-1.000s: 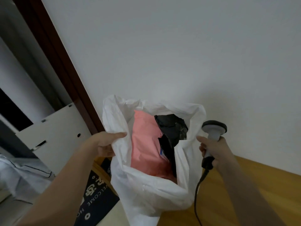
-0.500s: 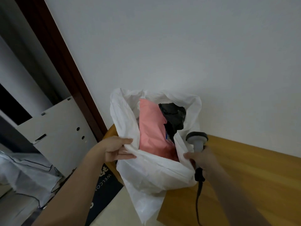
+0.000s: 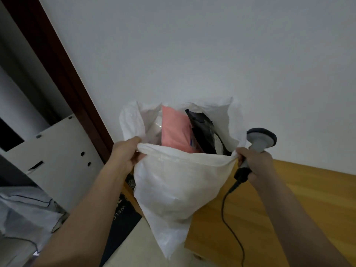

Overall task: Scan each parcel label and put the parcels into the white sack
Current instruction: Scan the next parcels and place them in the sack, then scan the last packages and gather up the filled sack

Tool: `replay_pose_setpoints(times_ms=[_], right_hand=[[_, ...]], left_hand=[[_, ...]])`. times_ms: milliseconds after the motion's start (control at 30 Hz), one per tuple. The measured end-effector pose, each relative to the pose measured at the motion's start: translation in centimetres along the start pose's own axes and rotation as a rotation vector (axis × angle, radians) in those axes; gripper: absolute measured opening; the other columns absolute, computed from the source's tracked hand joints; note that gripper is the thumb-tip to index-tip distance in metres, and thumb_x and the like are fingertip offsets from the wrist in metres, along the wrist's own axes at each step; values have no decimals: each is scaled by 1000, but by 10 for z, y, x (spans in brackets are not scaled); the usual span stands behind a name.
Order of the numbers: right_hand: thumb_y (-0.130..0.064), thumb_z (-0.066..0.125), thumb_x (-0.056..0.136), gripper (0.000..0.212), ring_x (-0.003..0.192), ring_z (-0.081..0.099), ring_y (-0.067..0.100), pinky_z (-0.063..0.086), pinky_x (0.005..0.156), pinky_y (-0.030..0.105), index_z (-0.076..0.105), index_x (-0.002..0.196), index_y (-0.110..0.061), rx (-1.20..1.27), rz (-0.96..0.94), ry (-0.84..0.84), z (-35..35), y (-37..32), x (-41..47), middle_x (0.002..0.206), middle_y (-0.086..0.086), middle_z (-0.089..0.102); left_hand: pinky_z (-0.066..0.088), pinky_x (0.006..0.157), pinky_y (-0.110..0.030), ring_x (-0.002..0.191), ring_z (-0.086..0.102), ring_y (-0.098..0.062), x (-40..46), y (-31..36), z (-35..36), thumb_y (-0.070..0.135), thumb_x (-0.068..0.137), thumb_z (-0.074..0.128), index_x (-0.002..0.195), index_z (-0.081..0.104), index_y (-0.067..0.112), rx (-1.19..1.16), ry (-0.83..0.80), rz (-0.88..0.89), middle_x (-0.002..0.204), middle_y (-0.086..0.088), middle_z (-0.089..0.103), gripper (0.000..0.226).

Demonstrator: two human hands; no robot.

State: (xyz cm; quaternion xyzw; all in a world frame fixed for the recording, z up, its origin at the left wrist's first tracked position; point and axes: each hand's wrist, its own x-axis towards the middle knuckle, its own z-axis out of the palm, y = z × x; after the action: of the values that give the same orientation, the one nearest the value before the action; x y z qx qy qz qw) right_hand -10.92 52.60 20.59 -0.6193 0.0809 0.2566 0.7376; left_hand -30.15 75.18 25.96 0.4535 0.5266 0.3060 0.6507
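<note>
The white sack hangs open between both hands at the left end of the wooden tabletop, its lower part drooping past the tabletop's edge toward the floor. The left hand grips the near rim at the sack's left corner, thumb on top and fingers curled under the fold. The right hand pinches the rim's right corner while also clasping the handle of a scanner, so both are clenched in the same grasp. The rim is pulled into a taut, slightly rolled line between the two grips.

The sack is thin, woven-looking plastic, crinkled and faintly translucent, tapering to a loose point at the bottom. Inside, standing upright against the far wall of the sack, a flat pink parcel with a matte, smooth surface sits just beside a black parcel of glossy, wrinkled film. A clear, shiny wrapper shows to the left of the pink one.

The scanner has a grey, rounded head with a dark band, a grey neck and a black base, from which a thin black cable curves down over the tabletop. The tabletop is smooth, honey-coloured wood grain.
</note>
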Motion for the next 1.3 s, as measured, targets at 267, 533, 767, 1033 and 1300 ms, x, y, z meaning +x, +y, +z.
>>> replay_pose_setpoints(times_ms=[267,533,767,1033,1300], right_hand=[[-9,73,85,17,49,48,16,43,48,28,56,85,-5,21,18,-59,-29,4,0,65,9,54],[-13,69,89,19,57,52,17,44,53,30,58,100,-1,29,-22,-91,-95,-13,-4,93,17,67],[-18,68,91,42,53,56,15,45,49,29,49,127,-8,36,-37,-22,-229,-41,7,104,19,71],[-16,65,93,44,55,55,16,46,47,27,44,131,-12,72,-35,159,-391,-62,17,100,17,71],[-12,64,93,38,52,50,14,43,46,26,44,125,-9,149,-60,333,-484,-73,35,94,19,70]], left_hand=[[42,98,-42,128,39,-31,-26,-14,24,37,82,75,143,25,3,417,345,250,143,-14,32,85],[30,98,-39,118,34,-36,-85,-48,91,17,82,68,129,43,5,772,314,1012,131,-20,36,55],[27,90,-34,111,38,-35,-159,-108,205,16,80,67,117,52,6,889,78,1134,122,-18,40,41],[29,95,-32,121,32,-28,-232,-203,324,21,87,63,124,49,13,1045,-299,1080,130,-11,32,41],[31,96,-31,117,35,-26,-262,-263,422,29,88,61,127,47,14,1211,-622,1065,128,-9,31,44]])
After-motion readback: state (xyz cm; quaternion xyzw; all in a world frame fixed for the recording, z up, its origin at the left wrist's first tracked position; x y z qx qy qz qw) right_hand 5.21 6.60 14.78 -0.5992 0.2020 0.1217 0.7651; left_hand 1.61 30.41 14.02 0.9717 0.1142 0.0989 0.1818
